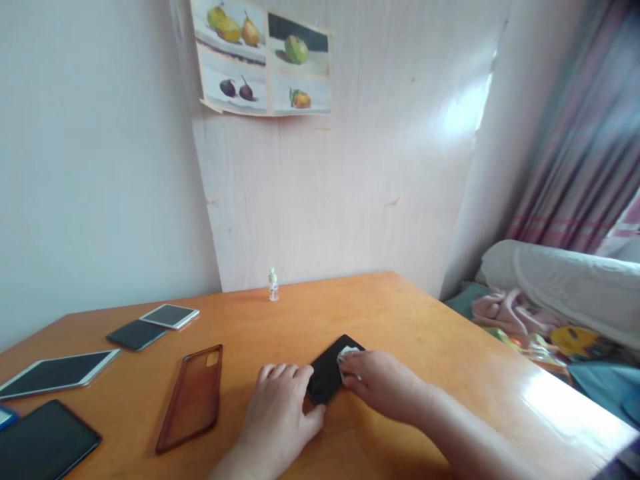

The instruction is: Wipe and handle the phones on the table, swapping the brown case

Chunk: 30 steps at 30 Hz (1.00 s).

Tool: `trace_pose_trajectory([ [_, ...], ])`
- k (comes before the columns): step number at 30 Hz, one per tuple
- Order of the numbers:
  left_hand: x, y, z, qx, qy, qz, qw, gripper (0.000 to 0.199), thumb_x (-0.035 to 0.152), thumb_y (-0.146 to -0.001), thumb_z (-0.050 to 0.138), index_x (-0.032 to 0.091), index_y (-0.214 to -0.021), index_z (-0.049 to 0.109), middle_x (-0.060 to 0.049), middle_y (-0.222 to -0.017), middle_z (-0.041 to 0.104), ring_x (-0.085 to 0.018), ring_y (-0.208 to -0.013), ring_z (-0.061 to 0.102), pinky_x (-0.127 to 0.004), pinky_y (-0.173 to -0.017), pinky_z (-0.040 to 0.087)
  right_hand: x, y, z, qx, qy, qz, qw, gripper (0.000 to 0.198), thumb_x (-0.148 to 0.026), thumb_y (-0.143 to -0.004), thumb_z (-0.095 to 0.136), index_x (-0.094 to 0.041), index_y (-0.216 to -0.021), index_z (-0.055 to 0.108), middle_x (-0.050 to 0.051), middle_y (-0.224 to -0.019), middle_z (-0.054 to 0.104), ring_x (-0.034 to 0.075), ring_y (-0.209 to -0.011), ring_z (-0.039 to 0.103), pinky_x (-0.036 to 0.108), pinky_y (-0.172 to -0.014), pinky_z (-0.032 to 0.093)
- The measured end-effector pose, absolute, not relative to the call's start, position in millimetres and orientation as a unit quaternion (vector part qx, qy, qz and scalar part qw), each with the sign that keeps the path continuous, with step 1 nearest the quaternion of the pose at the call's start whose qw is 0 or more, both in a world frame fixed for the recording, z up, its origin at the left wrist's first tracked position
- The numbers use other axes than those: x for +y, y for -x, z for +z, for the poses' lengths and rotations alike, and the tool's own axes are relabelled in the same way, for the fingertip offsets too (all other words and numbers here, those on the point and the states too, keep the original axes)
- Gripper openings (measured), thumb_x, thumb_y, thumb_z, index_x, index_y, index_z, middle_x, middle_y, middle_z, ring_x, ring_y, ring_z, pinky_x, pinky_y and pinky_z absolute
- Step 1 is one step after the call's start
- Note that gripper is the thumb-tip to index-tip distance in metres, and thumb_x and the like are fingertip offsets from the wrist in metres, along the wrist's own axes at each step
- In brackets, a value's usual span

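A black phone (326, 373) lies flat on the wooden table (380, 313), turned at a slant. Its near left end sits between the thumb and fingers of my left hand (281, 408), which grips it. On the phone's far right part, my right hand (381, 385) presses a crumpled white wipe (349, 352) under its fingertips; part of the wipe is hidden by the fingers. To the left of my left hand rests a brown see-through phone case (194, 393) with a camera cutout.
A small spray bottle (273, 287) stands near the wall. On the left lie a white-framed tablet (57, 373), a black tablet-like device (45, 440), a dark device (136, 335) and a white-framed device (170, 316) overlapping it. Beyond the right table edge is pink cloth (515, 313).
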<state>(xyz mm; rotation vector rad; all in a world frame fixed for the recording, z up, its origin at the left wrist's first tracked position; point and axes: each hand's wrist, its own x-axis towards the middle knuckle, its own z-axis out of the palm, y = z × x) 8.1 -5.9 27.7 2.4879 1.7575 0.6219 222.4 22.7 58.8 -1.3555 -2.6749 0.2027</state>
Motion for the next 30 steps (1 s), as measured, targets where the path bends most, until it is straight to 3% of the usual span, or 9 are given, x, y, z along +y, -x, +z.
trace_pose_trajectory([
  [5, -4, -8, 29, 0.566, -0.797, 0.208, 0.023, 0.026, 0.034, -0.076, 0.061, 0.025, -0.100, 0.065, -0.004, -0.095, 0.071, -0.026, -0.093, 0.060, -0.038, -0.088, 0.036, 55, -240, 50, -0.824, 0.541, 0.050, 0.163, 0.021, -0.021, -0.088, 0.049, -0.018, -0.085, 0.069, 0.007, -0.088, 0.066, 0.019, -0.088, 0.060, 0.027, -0.079, 0.042],
  [11, 1, -3, 31, 0.569, -0.790, 0.217, 0.066, 0.023, 0.042, -0.086, 0.053, 0.025, -0.098, 0.065, -0.003, -0.095, 0.072, -0.023, -0.090, 0.061, -0.035, -0.083, 0.038, 73, -245, 38, -0.753, 0.569, 0.123, 0.307, 0.015, -0.019, -0.083, 0.053, -0.019, -0.081, 0.069, 0.005, -0.086, 0.064, 0.015, -0.082, 0.058, 0.024, -0.074, 0.042],
  [15, 2, -1, 32, 0.555, -0.795, 0.227, 0.090, 0.026, 0.046, -0.090, 0.048, 0.026, -0.096, 0.064, -0.002, -0.090, 0.071, -0.022, -0.087, 0.061, -0.034, -0.083, 0.038, 81, -245, 36, -0.740, 0.564, 0.150, 0.335, 0.015, -0.019, -0.081, 0.054, -0.020, -0.077, 0.068, 0.002, -0.076, 0.066, 0.016, -0.081, 0.059, 0.024, -0.072, 0.042],
  [23, -2, -7, 32, 0.523, -0.810, 0.244, 0.106, 0.038, 0.042, -0.100, 0.027, 0.025, -0.100, 0.060, -0.002, -0.080, 0.066, -0.020, -0.081, 0.059, -0.031, -0.075, 0.040, 85, -250, 34, -0.712, 0.540, 0.165, 0.417, 0.021, -0.029, -0.086, 0.051, -0.019, -0.078, 0.068, 0.003, -0.077, 0.066, 0.016, -0.073, 0.060, 0.026, -0.066, 0.044],
  [30, -1, -7, 26, 0.545, -0.804, 0.223, 0.077, 0.027, 0.032, -0.098, 0.035, 0.022, -0.109, 0.058, -0.006, -0.084, 0.065, -0.022, -0.085, 0.059, -0.030, -0.074, 0.041, 85, -242, 31, -0.727, 0.510, 0.139, 0.439, 0.022, -0.026, -0.089, 0.051, -0.020, -0.073, 0.065, 0.002, -0.075, 0.064, 0.015, -0.074, 0.059, 0.026, -0.071, 0.044],
])
